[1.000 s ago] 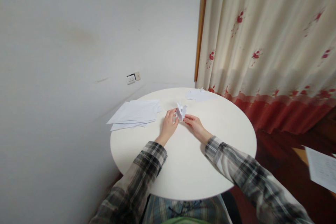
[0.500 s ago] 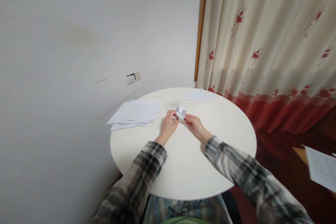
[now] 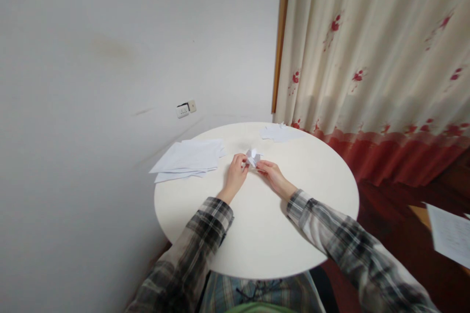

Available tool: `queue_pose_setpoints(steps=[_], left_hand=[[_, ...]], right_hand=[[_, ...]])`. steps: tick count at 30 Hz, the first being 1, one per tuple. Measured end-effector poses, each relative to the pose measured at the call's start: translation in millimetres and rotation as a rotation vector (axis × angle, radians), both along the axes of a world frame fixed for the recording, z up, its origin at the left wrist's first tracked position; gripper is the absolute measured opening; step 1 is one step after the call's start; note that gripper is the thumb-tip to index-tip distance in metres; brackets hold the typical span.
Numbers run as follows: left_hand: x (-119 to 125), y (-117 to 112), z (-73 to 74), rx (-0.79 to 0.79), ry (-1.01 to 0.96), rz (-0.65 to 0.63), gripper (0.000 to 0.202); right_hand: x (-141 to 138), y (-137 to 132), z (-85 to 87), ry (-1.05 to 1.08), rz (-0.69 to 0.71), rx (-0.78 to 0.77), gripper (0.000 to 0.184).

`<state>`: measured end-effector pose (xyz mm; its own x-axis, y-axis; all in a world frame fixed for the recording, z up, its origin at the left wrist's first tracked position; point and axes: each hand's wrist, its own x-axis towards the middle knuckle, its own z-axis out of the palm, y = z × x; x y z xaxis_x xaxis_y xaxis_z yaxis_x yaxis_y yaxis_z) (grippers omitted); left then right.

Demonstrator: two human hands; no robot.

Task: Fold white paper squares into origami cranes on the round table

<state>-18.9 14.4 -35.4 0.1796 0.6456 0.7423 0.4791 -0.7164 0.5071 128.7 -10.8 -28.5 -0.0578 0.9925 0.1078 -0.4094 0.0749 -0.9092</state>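
- Holding a little folded white paper (image 3: 252, 158) with left hand (image 3: 235, 176) and right hand (image 3: 274, 176)
- Got a messy paper stack (image 3: 189, 155) on the left of the round table (image 3: 264, 234)
- Also seeing flatter sheets (image 3: 278, 133) far side, flowery curtain (image 3: 367, 49) far right

The person's left forearm (image 3: 207, 227) comes in over the near left edge of the tabletop (image 3: 260, 239), the right forearm (image 3: 330, 225) over the near right edge, both in plaid sleeves (image 3: 220, 212) that end at bare wrists; the hands sit close together around the middle, a small gap between them; from here I see the left hand (image 3: 236, 171) curled, thumb and fingers rounded into a pinch; the right hand (image 3: 274, 175) is flatter, fingers stretched toward the left.
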Motion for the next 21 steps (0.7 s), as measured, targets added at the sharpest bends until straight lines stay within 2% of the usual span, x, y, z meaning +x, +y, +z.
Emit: queue_pose_setpoints(steps=[9, 14, 21], left_hand=[[-0.3, -0.9, 1.4, -0.04, -0.062, -0.013, 0.03], [-0.9, -3.8, 4.1, -0.009, 0.005, 0.026, 0.022], [-1.7, -5.3, 5.5, -0.004, 0.069, 0.016, 0.019]], right_hand=[[-3.1, 0.2, -0.4, -0.063, 0.0, -0.007, 0.03], [-3.1, 0.3, -2.0, -0.08, -0.007, 0.013, 0.028], [-3.7, 3.2, -6.7, -0.081, -0.045, 0.018, 0.03]])
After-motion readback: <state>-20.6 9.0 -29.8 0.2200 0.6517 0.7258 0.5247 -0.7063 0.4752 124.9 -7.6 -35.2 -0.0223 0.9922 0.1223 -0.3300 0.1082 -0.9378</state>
